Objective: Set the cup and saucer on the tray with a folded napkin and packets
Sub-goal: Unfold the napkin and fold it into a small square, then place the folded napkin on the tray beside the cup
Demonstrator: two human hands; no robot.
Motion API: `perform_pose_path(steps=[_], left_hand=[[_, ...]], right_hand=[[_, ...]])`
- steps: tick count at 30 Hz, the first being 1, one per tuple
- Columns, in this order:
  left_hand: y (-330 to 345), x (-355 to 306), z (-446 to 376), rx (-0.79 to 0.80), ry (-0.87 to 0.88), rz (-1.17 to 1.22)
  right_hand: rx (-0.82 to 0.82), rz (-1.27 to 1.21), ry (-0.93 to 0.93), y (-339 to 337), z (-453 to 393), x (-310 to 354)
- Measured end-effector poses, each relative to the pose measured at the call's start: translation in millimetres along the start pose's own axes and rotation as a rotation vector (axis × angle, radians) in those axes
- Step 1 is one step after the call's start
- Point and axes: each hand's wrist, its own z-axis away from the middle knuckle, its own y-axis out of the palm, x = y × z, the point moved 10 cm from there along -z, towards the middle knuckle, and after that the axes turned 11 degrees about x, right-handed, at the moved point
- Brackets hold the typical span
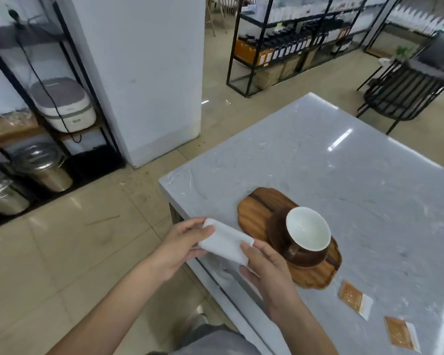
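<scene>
Brown cup on saucer on wooden tray; folded white napkin; two packets.

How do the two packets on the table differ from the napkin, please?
The packets are orange-brown with white ends; the napkin is all white. The packets lie flat on the table; the napkin is held by the left hand and right hand. All are off the tray.

Floor of glossy beige tiles, with scattered debris near the base of a white square pillar. Grey marble-patterned table shows reflected strip lighting. Black metal-framed shelving at left holds a white lidded appliance and steel canisters. Further black shelving at rear carries dark bottles and cardboard boxes. Black slatted chair at right.
</scene>
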Motion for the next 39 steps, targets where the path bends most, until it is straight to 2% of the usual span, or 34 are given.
perform_pose_path(steps=[5, 8, 12, 15, 18, 22, 25, 29, 32, 35, 39], left_hand=[[-11, -28, -34, 0.033, -0.008, -0.055], [-9, -48, -62, 0.087, 0.009, -0.157], [6, -80, -108, 0.19, 0.133, -0.386], [39, -97, -144, 0.36, 0.257, -0.593], [80, -104, -173, 0.518, 0.371, -0.825], [129, -88, -199, 0.752, 0.444, -1.029], [151, -80, -201, 0.898, 0.54, -1.126], [159, -78, -200, 0.977, 0.724, -1.296], [158, -78, -198, 1.006, 0.829, -1.317], [156, -74, -195, 1.054, 0.88, -1.372], [149, -57, -191, 1.129, 0.843, -1.55]], right_hand=[[-0.07, -0.036, -0.052, 9, -18, 17], [-0.175, -0.068, -0.075, 9, -25, 17], [-0.473, 0.04, -0.235, 0, -25, 29], [-0.719, 0.281, -0.408, 4, -19, 50], [-0.939, 0.431, -0.455, 11, -14, 58], [-1.129, 0.458, -0.388, 12, -19, 50], [-1.24, 0.57, -0.324, 18, -24, 47], [-1.268, 0.748, -0.188, 30, -41, 40], [-1.376, 0.893, -0.067, 38, -45, 33], [-1.431, 1.018, -0.048, 46, -49, 34], [-1.436, 1.054, -0.011, 44, -50, 30]])
